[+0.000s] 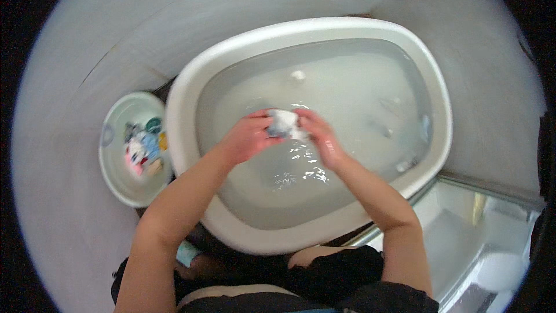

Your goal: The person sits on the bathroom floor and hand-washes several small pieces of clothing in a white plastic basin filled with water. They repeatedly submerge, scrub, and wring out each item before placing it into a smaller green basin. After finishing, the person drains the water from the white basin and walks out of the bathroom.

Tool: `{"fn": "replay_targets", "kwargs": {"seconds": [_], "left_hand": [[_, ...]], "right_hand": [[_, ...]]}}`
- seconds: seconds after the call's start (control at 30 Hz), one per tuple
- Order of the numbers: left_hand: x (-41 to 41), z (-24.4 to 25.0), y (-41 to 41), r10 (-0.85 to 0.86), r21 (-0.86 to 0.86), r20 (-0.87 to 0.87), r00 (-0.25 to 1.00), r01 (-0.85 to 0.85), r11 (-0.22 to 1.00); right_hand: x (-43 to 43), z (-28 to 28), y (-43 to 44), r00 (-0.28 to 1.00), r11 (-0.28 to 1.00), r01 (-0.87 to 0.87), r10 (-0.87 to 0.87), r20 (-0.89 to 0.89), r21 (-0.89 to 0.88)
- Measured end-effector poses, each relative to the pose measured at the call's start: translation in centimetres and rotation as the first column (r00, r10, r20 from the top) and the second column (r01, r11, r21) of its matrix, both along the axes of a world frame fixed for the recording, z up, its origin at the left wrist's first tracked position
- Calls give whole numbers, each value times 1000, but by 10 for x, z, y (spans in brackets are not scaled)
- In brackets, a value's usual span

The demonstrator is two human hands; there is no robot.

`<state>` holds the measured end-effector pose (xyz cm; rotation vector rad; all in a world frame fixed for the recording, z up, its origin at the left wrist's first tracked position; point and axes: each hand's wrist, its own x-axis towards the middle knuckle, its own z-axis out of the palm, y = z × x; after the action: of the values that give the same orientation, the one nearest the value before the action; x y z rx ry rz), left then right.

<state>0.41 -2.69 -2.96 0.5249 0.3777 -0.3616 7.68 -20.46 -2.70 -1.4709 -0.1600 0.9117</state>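
Note:
Both my hands hold a small wet white-and-grey cloth item [284,122] just above the water in a large white tub [312,27]. My left hand [247,137] grips its left side, with the fingers curled around it. On its other side, my right hand [319,134] grips the white end. Motion blur hides the item's exact shape. Cloudy water [260,195] fills much of the tub, with glints below my hands. A white lump [298,75] shows in the water beyond them. Several blurred pale items lie toward the tub's right side.
A smaller pale green basin [117,174] stands against the tub's left side, holding several small coloured cloth items [145,145]. Grey walls [130,21] rise behind and beside the tub. At lower right is a glass panel with a metal frame [486,191].

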Motion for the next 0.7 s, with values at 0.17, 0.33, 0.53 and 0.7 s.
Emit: {"fn": "replay_targets", "kwargs": {"seconds": [0.17, 0.33, 0.53, 0.7], "left_hand": [[-3, 8, 1, -39, 88, 11, 999, 38, 995], [-1, -2, -2, -55, 280, -57, 997, 69, 958], [-3, 4, -5, -75, 389, -152, 985, 130, 912], [-1, 16, -2, -18, 416, -135, 991, 73, 907]], "right_hand": [[-16, -1, 9, 973, 950, -170, 204, -108, 263], [-32, -6, 0, 989, 990, -143, 144, -40, 8], [-20, -2, -20, 807, 904, -210, 375, 456, -373], [56, 43, -88, 471, 170, 19, 868, 159, -985]]}}
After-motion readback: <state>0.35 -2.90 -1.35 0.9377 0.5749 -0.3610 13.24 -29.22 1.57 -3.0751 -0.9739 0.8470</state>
